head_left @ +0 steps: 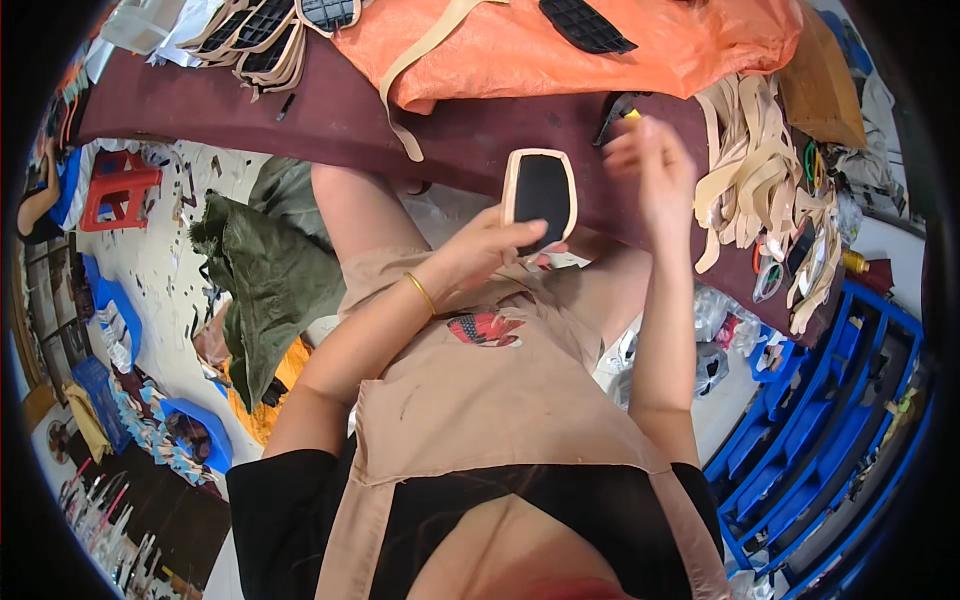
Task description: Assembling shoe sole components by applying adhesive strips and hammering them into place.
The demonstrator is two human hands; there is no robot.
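Observation:
My left hand [485, 245] grips a black pad with a beige rim [541, 185] by its lower end. The thumb presses on the black face, and the pad stands above my lap at the table's near edge. My right hand [655, 165] is raised over the table to the right of the pad, apart from it. Its fingers are smeared by motion, so what they hold, if anything, does not show. Right beside those fingers is a black tool with a yellow part [620, 115], partly hidden by them.
The dark red table [250, 120] bears orange sheeting [600, 50], a long beige strip [425, 50], a black quilted piece [585, 25] and stacked rimmed pads [270, 60]. Beige strips [750, 150] and scissors [768, 275] lie at right. A blue rack [810, 430] and red stool [120, 190] flank me.

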